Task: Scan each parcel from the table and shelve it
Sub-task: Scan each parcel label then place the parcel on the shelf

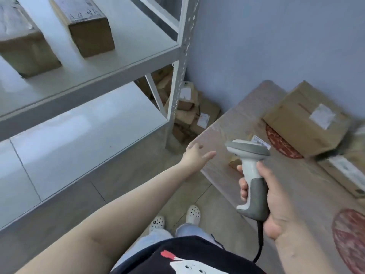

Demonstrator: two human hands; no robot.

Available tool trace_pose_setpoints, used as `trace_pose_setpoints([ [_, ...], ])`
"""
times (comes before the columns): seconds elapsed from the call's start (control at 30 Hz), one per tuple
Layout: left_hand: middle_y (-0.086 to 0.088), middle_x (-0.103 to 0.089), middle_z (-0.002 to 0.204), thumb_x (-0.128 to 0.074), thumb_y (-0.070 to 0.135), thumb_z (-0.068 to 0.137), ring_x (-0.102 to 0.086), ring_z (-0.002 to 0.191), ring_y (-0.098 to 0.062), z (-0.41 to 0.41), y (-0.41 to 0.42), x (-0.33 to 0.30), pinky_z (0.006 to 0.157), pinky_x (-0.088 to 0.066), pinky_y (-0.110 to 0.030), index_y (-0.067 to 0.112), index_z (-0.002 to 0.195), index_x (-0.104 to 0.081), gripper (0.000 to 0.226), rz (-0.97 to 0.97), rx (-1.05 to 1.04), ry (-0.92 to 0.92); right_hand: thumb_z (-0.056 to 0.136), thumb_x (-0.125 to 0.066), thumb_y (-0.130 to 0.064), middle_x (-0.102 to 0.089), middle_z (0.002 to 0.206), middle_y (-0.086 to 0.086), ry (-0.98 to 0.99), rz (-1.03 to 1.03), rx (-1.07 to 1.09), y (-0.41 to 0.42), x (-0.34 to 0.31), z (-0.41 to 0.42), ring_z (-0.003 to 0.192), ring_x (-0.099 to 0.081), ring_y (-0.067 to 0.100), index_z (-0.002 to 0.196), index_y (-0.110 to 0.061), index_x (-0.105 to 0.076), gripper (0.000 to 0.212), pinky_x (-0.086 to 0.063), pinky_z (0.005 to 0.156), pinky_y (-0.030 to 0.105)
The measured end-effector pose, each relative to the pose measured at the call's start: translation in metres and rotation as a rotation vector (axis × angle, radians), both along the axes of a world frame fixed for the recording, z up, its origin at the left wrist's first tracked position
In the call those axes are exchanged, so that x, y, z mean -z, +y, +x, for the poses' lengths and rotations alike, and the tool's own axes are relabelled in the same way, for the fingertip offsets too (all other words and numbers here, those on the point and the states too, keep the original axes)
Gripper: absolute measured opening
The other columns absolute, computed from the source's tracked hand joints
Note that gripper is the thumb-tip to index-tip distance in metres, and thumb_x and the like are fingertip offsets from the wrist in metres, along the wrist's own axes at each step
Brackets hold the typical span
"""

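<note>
While right hand (276, 202) grips scanner (250, 175) | left hand (194, 157) spread, holding nothing | table (227, 135) parcels (308, 119) blurred

Glossy metal shelf (83, 123), cardboard parcels (304, 119)

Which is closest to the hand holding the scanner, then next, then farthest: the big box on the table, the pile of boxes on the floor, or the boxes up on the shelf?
From the right hand, head view:
1. Big box, on the table, ahead to the right.
2. Pile of boxes, on the floor in the corner.
3. Shelf boxes, up high, far left.
</note>
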State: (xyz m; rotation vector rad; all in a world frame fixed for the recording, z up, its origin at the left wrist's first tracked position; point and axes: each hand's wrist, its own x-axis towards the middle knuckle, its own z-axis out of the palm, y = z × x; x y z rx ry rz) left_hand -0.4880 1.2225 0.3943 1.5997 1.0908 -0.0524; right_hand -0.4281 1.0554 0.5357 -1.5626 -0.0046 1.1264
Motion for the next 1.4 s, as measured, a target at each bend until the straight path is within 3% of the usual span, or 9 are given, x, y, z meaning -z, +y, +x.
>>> trace_pose_setpoints([
  [0.17,-0.013,-0.034,0.154,-0.062,0.057,0.090,-0.043,0.136,-0.030,0.050,-0.031,0.001,0.108,-0.041,-0.042,0.011,0.153,-0.031,0.084,-0.062,0.114,0.038,0.071,-0.059,-0.057,-0.056,0.062,0.001,-0.015,-0.019,0.160,-0.051,-0.006,0.020,0.050,-0.049,0.009,0.109,-0.010,-0.068,0.061,-0.040,0.066,0.027],
  [0.37,-0.012,-0.037,0.152,-0.064,0.051,0.091,-0.046,0.133,-0.030,0.108,-0.064,-0.001,0.102,-0.043,-0.039,0.009,0.152,-0.031,0.081,-0.091,0.035,0.076,0.080,-0.057,-0.053,-0.057,0.062,0.001,0.015,-0.021,0.261,-0.110,-0.007,0.057,0.049,-0.049,0.009,0.107,-0.012,-0.070,0.051,-0.041,0.067,0.027],
  [0.47,-0.010,-0.048,0.144,-0.067,0.047,0.090,-0.050,0.128,-0.028,0.135,-0.079,0.006,0.094,-0.044,-0.036,0.007,0.145,-0.038,0.074,-0.103,-0.100,0.046,0.082,-0.057,-0.053,-0.057,0.064,0.002,0.013,-0.032,0.266,-0.146,-0.006,0.085,0.052,-0.050,0.010,0.107,-0.012,-0.071,0.050,-0.041,0.067,0.027],
  [0.53,-0.009,-0.051,0.140,-0.075,0.051,0.082,-0.050,0.128,-0.030,0.150,-0.090,0.012,0.100,-0.046,-0.041,0.009,0.141,-0.040,0.081,-0.096,-0.215,0.052,0.088,-0.056,-0.052,-0.059,0.066,0.003,0.021,-0.039,0.268,-0.173,-0.003,0.106,0.054,-0.050,0.012,0.107,-0.012,-0.072,0.047,-0.042,0.067,0.028],
  [0.73,-0.012,-0.052,0.132,-0.087,0.041,0.069,-0.049,0.125,-0.033,0.192,-0.147,0.024,0.103,-0.043,-0.043,0.015,0.115,-0.035,0.074,0.057,-0.290,0.149,0.072,-0.062,-0.054,-0.058,0.068,0.006,0.037,-0.018,0.270,-0.251,0.002,0.160,0.053,-0.051,0.014,0.107,-0.011,-0.073,0.057,-0.041,0.068,0.030],
  [1.03,-0.015,-0.032,0.131,-0.075,0.018,0.079,-0.037,0.122,-0.037,0.208,-0.262,0.017,0.094,-0.044,-0.043,0.003,0.127,-0.034,0.065,0.577,0.204,0.210,0.065,-0.075,-0.054,-0.059,0.068,0.006,0.070,0.049,0.209,-0.313,0.003,0.207,0.053,-0.052,0.014,0.105,-0.011,-0.073,0.059,-0.041,0.067,0.030],
  [1.1,-0.011,-0.037,0.121,-0.077,0.018,0.074,-0.045,0.110,-0.032,0.200,-0.277,0.019,0.087,-0.046,-0.040,0.007,0.116,-0.039,0.057,0.441,0.103,0.169,0.059,-0.078,-0.059,-0.059,0.068,0.006,0.047,0.070,0.194,-0.321,0.005,0.214,0.053,-0.053,0.013,0.104,-0.012,-0.074,0.065,-0.042,0.067,0.030],
  [1.27,-0.011,-0.061,0.095,-0.080,0.011,0.080,-0.061,0.082,-0.020,0.186,-0.298,-0.005,0.088,-0.057,-0.036,-0.002,0.121,-0.055,0.050,-0.558,-0.670,-0.287,0.089,-0.056,-0.050,-0.060,0.066,0.003,0.035,0.120,0.205,-0.324,0.008,0.225,0.053,-0.054,0.011,0.109,-0.009,-0.070,0.048,-0.043,0.067,0.029],
  [1.4,-0.013,-0.064,0.109,-0.086,0.011,0.068,-0.063,0.102,-0.024,0.171,-0.304,-0.010,0.079,-0.060,-0.029,0.001,0.129,-0.051,0.071,-0.595,-0.719,-0.441,0.088,-0.058,-0.052,-0.061,0.067,0.003,0.043,0.138,0.155,-0.311,0.011,0.225,0.055,-0.055,0.011,0.110,-0.011,-0.071,0.048,-0.044,0.068,0.029],
])
